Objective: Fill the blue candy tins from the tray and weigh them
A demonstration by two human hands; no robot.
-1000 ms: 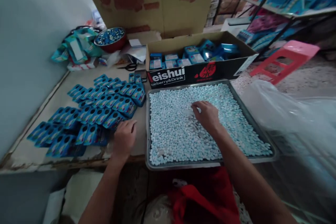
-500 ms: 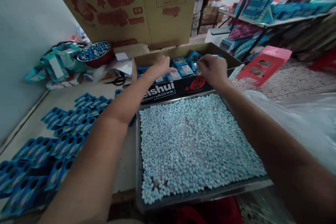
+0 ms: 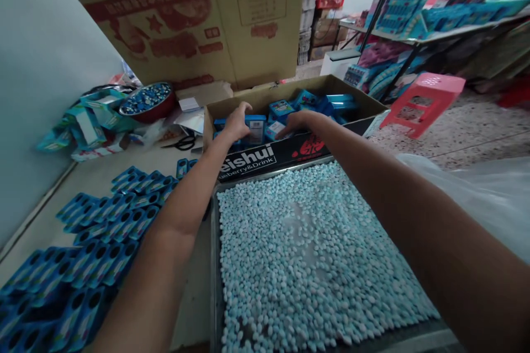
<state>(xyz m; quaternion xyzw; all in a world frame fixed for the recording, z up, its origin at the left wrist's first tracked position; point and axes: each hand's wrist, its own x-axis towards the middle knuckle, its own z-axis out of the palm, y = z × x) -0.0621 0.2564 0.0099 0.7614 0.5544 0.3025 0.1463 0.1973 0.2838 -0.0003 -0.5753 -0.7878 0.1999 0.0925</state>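
Observation:
Both my hands reach into a long cardboard box (image 3: 248, 168) that holds several small blue packs (image 3: 281, 109). At the box's left part, my left hand (image 3: 239, 123) has its thumb and fingers apart, beside an upright blue pack (image 3: 255, 128). My right hand (image 3: 298, 121) is over the middle of the box, its fingertips at a blue-and-white pack (image 3: 273, 129); whether it grips that pack cannot be made out. Nearer to me, a metal tray (image 3: 215, 265) is filled with pale blue and white pellets (image 3: 265, 231).
Rows of blue packs with dark round openings (image 3: 99, 256) cover the table's left side. Behind them are black scissors (image 3: 184, 142), a red bowl (image 3: 159, 109) of small wrapped pieces and opened boxes (image 3: 89, 121). A large carton (image 3: 256, 55) stands behind; a pink stool (image 3: 430, 102) is at right.
My right hand has moved left and down inside the box, closer to my left hand. My left hand has shifted slightly left and lower, its fingers apart. The view has shifted a little.

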